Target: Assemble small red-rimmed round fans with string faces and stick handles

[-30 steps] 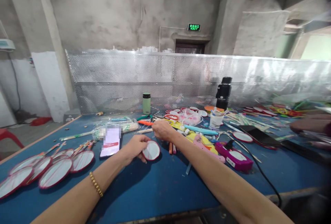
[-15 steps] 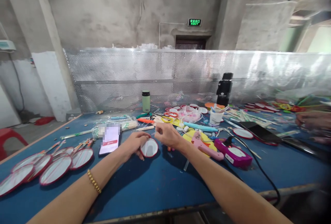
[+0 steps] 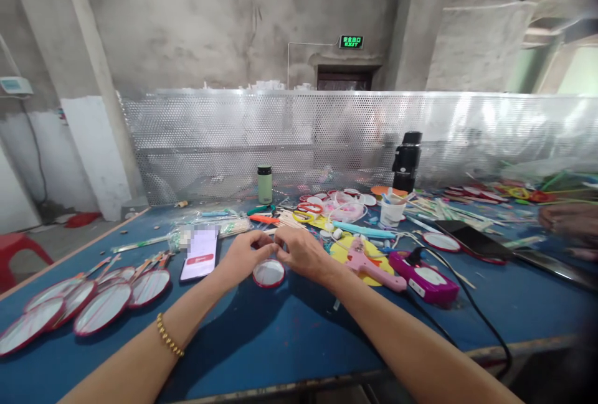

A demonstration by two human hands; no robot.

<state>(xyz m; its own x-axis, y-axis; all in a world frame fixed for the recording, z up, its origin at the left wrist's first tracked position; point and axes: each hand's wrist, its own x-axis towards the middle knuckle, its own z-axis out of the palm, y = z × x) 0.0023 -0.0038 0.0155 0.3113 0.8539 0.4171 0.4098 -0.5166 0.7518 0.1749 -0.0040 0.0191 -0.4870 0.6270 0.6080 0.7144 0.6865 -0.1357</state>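
Note:
A small round white disc with a red rim (image 3: 268, 273) is just below my hands, seemingly flat on the blue table (image 3: 289, 348). Above its far edge, my left hand (image 3: 247, 256) has thumb and fingers pinched together. My right hand (image 3: 301, 253) is closed in a pinch too, its fingertips meeting the left ones. Whatever lies between the fingertips is too small or hidden to name. Beside my right wrist, a pink glue gun (image 3: 369, 267) rests on a yellow round piece (image 3: 348, 246).
Several red-rimmed white discs with sticks (image 3: 103, 309) overlap at the left, near a phone (image 3: 200, 258). Rightward are a purple power strip (image 3: 427, 279) with a black cable, a white cup (image 3: 391, 212) and a dark tablet (image 3: 469, 239). Another person's hand (image 3: 567, 223) is at far right.
My left hand has let go of the disc's edge and moved up and right. My right hand has turned inward, and both hands' fingertips now meet above the disc.

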